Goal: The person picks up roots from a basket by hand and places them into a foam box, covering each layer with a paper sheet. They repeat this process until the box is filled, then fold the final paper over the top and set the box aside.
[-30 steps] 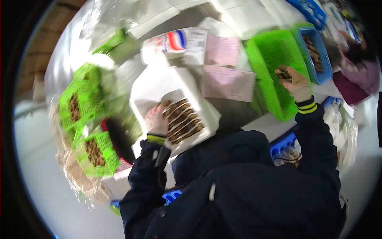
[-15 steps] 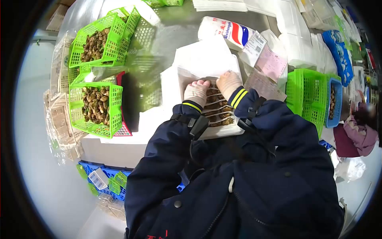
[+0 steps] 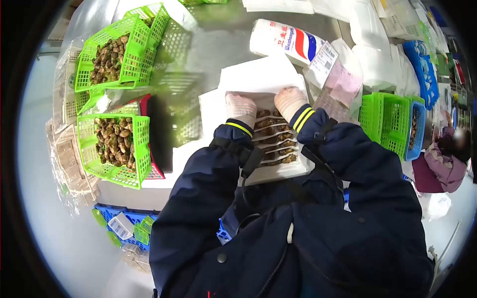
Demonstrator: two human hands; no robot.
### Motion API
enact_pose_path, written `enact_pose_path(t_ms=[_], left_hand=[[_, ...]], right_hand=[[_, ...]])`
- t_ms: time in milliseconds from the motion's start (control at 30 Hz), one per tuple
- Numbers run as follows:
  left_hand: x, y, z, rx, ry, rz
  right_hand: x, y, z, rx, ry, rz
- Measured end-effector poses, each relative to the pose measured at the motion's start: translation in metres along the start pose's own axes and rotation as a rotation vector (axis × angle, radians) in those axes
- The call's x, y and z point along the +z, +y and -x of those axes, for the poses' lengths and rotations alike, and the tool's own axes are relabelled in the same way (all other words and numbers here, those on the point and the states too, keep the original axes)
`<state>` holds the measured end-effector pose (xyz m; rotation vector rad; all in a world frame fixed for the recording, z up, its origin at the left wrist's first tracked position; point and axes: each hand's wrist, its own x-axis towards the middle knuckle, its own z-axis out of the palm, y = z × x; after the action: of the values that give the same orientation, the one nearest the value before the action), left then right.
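A white foam box (image 3: 280, 174) stands in front of me with its near end at my waist. Knobbly brown pieces, perhaps mushrooms (image 3: 285, 136), lie in it in rows, with white strips (image 3: 271, 134) between the rows. My left hand (image 3: 241, 106) is inside the far left corner, fingers curled down. At the far right side my right hand (image 3: 290, 102) is closed too, knuckles up. Both hands have pale wrappings or gloves. Their fingertips are hidden, so what they grip does not show. White sheeting (image 3: 256, 74) rises behind the hands.
Green baskets of brown pieces (image 3: 114, 141) stand at left, beside a red-edged device (image 3: 156, 171). A paper-roll pack (image 3: 285, 42) and printed slips (image 3: 343, 84) lie beyond the box. Green baskets (image 3: 385, 119) and a blue basket (image 3: 416, 129) stand right. A person (image 3: 444, 164) is at far right.
Both hands have moved apart, the left one leftward to the box's side. More of the brown rows shows between them. The view has shifted slightly.
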<state>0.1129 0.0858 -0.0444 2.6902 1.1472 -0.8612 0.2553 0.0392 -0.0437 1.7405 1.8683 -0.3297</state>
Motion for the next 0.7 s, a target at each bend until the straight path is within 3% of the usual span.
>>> enact_pose_path(t_ms=[67, 100, 200, 267, 333, 367, 467, 533, 667, 700], left_hand=[[-0.002, -0.001, 0.002, 0.026, -0.029, -0.024], [-0.004, 0.003, 0.006, 0.014, 0.004, -0.124], [-0.017, 0.001, 0.005, 0.020, -0.127, -0.094], [0.013, 0.001, -0.007, 0.017, -0.021, -0.130], [0.022, 0.001, -0.011, 0.012, 0.034, -0.147], [0.056, 0.007, -0.031, -0.050, 0.077, -0.215], [0.032, 0.003, -0.017, -0.033, 0.084, -0.149], [0.015, 0.001, -0.002, -0.012, 0.082, -0.084], [0.017, 0.005, 0.016, 0.022, 0.181, -0.047], [0.022, 0.006, 0.019, 0.022, 0.222, -0.058]], right_hand=[[0.008, -0.010, -0.010, 0.192, 0.155, -0.044], [0.011, -0.008, -0.016, 0.370, 0.081, -0.310], [0.037, -0.003, -0.027, 0.213, 0.038, -0.189], [0.021, -0.002, -0.013, 0.075, 0.012, 0.008], [0.005, 0.003, -0.011, -0.028, -0.121, -0.120], [0.004, 0.003, -0.009, -0.025, -0.119, -0.123], [0.003, 0.003, -0.011, -0.050, -0.061, -0.109], [0.001, -0.004, -0.017, 0.249, -0.078, -0.289], [0.004, 0.006, 0.003, -0.070, 0.110, -0.064], [0.007, 0.001, 0.000, 0.113, 0.085, -0.217]])
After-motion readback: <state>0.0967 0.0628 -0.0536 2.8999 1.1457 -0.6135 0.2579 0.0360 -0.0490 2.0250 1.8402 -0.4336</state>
